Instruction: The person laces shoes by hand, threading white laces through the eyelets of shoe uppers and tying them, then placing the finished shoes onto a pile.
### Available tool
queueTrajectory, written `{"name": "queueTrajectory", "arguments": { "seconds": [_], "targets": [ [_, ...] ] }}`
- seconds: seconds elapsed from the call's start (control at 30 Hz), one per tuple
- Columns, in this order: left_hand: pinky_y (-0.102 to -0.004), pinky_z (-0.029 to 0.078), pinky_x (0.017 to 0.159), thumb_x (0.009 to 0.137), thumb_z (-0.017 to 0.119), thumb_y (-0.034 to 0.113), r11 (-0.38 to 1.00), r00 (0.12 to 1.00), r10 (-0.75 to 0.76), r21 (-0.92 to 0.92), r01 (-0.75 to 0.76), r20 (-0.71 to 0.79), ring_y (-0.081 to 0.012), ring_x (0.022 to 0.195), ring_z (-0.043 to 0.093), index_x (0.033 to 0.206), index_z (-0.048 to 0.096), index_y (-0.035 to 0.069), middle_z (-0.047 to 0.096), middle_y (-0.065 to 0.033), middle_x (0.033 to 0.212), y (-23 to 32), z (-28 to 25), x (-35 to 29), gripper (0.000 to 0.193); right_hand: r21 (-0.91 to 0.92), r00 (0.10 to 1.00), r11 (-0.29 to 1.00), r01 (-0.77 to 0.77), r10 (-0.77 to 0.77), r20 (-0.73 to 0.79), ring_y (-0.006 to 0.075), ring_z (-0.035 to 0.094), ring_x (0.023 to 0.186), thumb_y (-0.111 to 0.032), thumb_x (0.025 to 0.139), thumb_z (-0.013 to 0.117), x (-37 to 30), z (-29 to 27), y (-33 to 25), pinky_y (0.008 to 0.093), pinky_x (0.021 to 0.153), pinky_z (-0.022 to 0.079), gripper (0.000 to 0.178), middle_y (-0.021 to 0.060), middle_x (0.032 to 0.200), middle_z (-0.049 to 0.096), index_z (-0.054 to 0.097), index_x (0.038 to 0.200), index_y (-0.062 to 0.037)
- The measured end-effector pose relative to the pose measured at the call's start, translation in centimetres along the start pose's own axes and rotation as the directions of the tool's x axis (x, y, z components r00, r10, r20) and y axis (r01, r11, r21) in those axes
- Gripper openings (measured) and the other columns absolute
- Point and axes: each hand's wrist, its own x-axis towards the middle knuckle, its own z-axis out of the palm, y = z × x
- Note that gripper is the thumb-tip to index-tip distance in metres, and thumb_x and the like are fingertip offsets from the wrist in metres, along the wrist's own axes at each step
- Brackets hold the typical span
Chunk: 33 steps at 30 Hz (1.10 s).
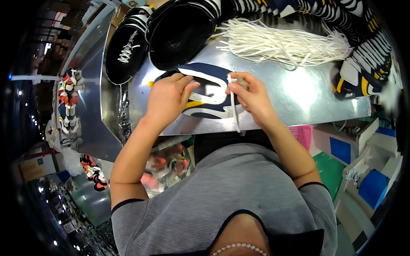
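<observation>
A navy-and-white shoe upper (213,69) sat over the worktop (277,102); the left hand (166,99) had its fingers curled closed on the upper's left part; the right hand's (255,97) fingers pinched a white lace (235,113) beside the upper's right end.

Laces (282,42) lie on the table (307,104), behind the shoe upper (213,99).

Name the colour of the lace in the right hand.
The lace is white; see the head view.

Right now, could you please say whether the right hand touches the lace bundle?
Apart: the head view shows a strip of table between the right hand and bundle.
</observation>
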Motion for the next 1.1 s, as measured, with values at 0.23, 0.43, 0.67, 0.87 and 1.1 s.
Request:
{"name": "queueTrajectory", "arguments": {
  "seconds": [0.23,0.43,0.67,0.87,1.1],
  "targets": [
    [-0.0249,0.048,0.072,0.102,0.05,0.05,0.144,0.502,-0.25,-0.481,0.865,0.828,-0.0086,0.078,0.059,0.116,0.064,0.002,0.064,-0.002,0.086,-0.4,4.3,1.5,0.052,-0.236,0.987,0.963,0.133,-0.151,-0.06,0.0099,0.066,0.079,-0.006,0.088,0.07,0.7,1.1,0.7,0.0241,0.072,0.05,0.033,0.0091,0.086,0.073,0.055,0.118,-0.0013],
    [-0.0348,0.038,0.112,0.104,0.048,0.042,-0.169,0.779,-0.169,-0.796,0.581,0.604,-0.0245,0.126,0.053,0.139,0.047,-0.003,0.056,-0.0151,0.135,3.0,6.1,-0.5,0.057,-0.356,0.955,0.908,0.221,-0.276,-0.109,0.0119,0.067,0.077,-0.009,0.083,0.077,0.1,0.9,-0.3,0.0261,0.069,0.051,0.037,0.0105,0.085,0.073,0.053,0.111,-0.0022],
    [-0.0331,0.047,0.101,0.103,0.055,0.037,-0.226,0.862,-0.237,-0.889,0.399,0.448,-0.0189,0.112,0.061,0.123,0.062,-0.002,0.065,-0.0105,0.118,4.8,6.2,-1.4,0.044,-0.555,0.954,0.796,0.242,-0.299,-0.011,0.0189,0.068,0.071,-0.01,0.079,0.079,-0.9,1.2,-2.4,0.0304,0.067,0.052,0.037,0.0113,0.081,0.073,0.052,0.104,-0.0027],
    [-0.0284,0.052,0.087,0.098,0.062,0.017,0.161,0.882,-0.437,-0.95,0.269,0.176,-0.0154,0.093,0.067,0.11,0.069,-0.001,0.071,-0.0073,0.103,6.3,6.1,-1.4,0.022,-0.632,0.932,0.711,0.309,-0.36,0.05,0.0224,0.069,0.074,-0.013,0.084,0.075,-2.2,1.1,-2.7,0.0328,0.066,0.051,0.033,0.0116,0.081,0.07,0.052,0.106,-0.0025],
    [-0.0279,0.053,0.086,0.095,0.065,0.009,0.132,0.882,-0.425,-0.95,0.284,0.204,-0.0171,0.089,0.07,0.108,0.07,-0.003,0.073,-0.0093,0.097,6.4,5.7,-1.7,0.019,-0.567,0.925,0.741,0.36,-0.363,0.112,0.0215,0.071,0.08,-0.008,0.096,0.063,-4.6,0.3,-3.2,0.0292,0.07,0.054,0.014,0.0129,0.088,0.071,0.056,0.103,0.0017]
  ]
}}
